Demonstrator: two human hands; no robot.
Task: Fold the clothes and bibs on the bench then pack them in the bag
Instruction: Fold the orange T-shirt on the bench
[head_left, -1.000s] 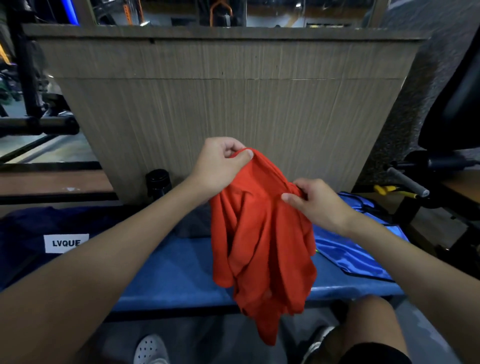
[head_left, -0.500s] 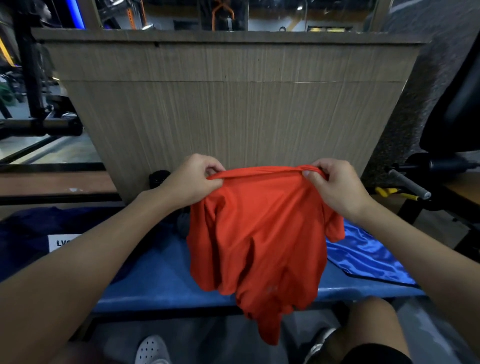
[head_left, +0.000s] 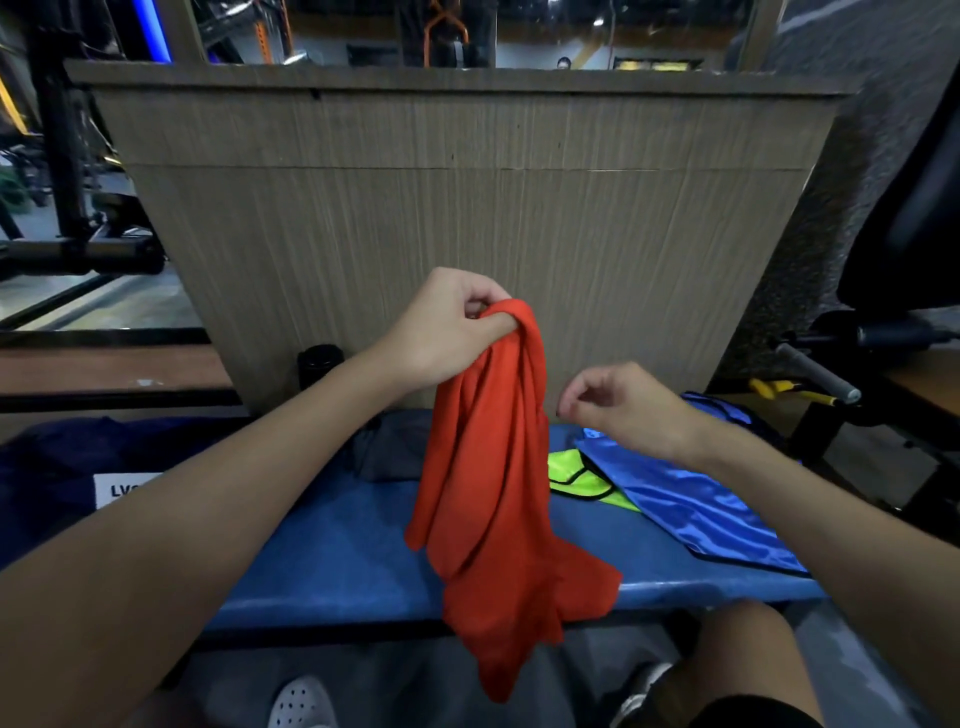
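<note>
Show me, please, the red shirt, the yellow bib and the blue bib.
red shirt (head_left: 488, 467): head view, middle of the hanging cloth.
yellow bib (head_left: 566, 467): head view, visible part's middle.
blue bib (head_left: 691, 499): head view, shiny middle.

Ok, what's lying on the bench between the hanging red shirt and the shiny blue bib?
A neon yellow bib with black trim, its right side covered by the blue bib; the head view shows it.

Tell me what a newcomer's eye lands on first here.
The bright orange-red garment hangs bunched at centre, gripped at its top by the left hand above the blue bench. Right of it, the right hand hovers empty, over a shiny blue bib and a neon yellow bib lying on the bench.
</note>
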